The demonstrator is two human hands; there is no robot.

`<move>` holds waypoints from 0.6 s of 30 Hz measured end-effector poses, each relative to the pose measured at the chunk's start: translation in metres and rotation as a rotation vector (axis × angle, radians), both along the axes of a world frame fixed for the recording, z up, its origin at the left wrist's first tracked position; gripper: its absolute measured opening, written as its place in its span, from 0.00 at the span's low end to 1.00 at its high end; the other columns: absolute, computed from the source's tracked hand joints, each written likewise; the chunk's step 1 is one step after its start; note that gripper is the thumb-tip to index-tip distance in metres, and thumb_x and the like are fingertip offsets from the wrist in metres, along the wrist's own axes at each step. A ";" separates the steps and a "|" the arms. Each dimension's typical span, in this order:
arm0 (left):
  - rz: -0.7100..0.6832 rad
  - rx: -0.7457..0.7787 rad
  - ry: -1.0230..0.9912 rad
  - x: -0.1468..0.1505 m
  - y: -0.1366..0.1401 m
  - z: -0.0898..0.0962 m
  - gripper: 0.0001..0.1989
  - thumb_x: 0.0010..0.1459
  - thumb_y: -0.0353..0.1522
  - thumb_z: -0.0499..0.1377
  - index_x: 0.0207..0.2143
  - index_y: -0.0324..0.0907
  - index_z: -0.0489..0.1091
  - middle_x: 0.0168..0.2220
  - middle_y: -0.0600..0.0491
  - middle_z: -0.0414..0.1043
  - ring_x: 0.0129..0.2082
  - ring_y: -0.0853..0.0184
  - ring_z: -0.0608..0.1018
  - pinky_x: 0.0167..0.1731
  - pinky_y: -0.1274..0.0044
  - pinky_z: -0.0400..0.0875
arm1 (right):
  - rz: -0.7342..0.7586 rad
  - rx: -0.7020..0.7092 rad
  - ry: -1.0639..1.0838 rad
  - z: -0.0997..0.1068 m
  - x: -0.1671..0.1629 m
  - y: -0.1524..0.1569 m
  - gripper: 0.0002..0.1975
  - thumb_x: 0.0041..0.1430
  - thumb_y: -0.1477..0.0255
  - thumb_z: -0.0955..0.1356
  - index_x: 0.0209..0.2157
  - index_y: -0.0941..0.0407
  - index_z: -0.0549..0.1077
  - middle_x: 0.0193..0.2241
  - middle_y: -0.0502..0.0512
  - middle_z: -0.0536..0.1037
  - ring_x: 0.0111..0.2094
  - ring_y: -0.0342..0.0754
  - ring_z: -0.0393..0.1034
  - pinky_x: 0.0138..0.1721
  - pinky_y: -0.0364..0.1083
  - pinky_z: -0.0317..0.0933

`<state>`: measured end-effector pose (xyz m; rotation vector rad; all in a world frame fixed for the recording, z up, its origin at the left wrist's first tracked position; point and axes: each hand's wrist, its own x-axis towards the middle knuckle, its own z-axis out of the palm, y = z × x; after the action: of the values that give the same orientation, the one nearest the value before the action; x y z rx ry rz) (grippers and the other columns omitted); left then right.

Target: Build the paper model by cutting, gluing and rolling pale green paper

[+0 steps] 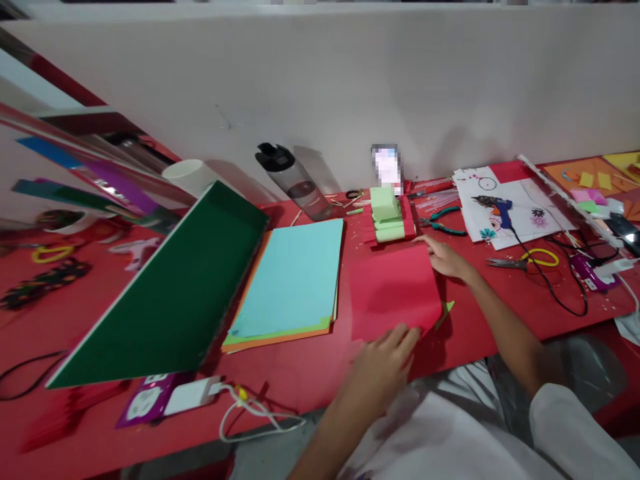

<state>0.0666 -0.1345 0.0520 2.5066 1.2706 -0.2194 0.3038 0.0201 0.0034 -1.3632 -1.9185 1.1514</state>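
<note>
A red paper sheet (393, 287) lies flat on the red table (300, 373) in front of me. My left hand (385, 360) rests on its near edge, fingers together, pressing the sheet down. My right hand (445, 257) touches the sheet's far right corner with fingers spread. A small green paper scrap (447, 308) pokes out from under the sheet's right edge. Just beyond the sheet sits a stack of folded light green and red paper pieces (389, 217).
Left of the red sheet lies a stack of coloured paper topped with light blue (295, 277), then a tilted dark green board (170, 293). A water bottle (295, 180), pliers (443, 223), glue gun (495, 208), scissors (525, 261) and cables (565, 300) lie about.
</note>
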 end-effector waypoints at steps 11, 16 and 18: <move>-0.272 -0.091 -0.048 0.060 0.026 0.004 0.22 0.73 0.38 0.53 0.65 0.40 0.65 0.56 0.39 0.76 0.50 0.48 0.82 0.44 0.63 0.78 | -0.166 0.208 -0.125 -0.003 0.030 0.014 0.11 0.67 0.66 0.67 0.45 0.54 0.77 0.43 0.56 0.82 0.45 0.53 0.76 0.50 0.50 0.67; -0.182 -0.166 -0.251 0.018 0.060 0.035 0.35 0.71 0.56 0.48 0.72 0.49 0.59 0.68 0.44 0.69 0.64 0.48 0.75 0.59 0.60 0.72 | -0.261 0.337 -0.368 0.007 0.038 0.034 0.08 0.65 0.68 0.69 0.44 0.55 0.78 0.41 0.58 0.83 0.38 0.52 0.76 0.43 0.49 0.66; 0.008 -0.054 -0.230 -0.004 0.088 0.043 0.31 0.73 0.53 0.46 0.72 0.51 0.60 0.67 0.45 0.71 0.62 0.49 0.76 0.58 0.61 0.72 | -0.259 0.425 -0.440 0.014 0.036 0.058 0.08 0.66 0.70 0.69 0.45 0.54 0.78 0.44 0.59 0.83 0.42 0.54 0.76 0.46 0.50 0.66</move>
<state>0.0624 -0.0469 0.0951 2.3997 1.1661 0.0361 0.3395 0.0779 0.0173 -1.6423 -2.0397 0.3068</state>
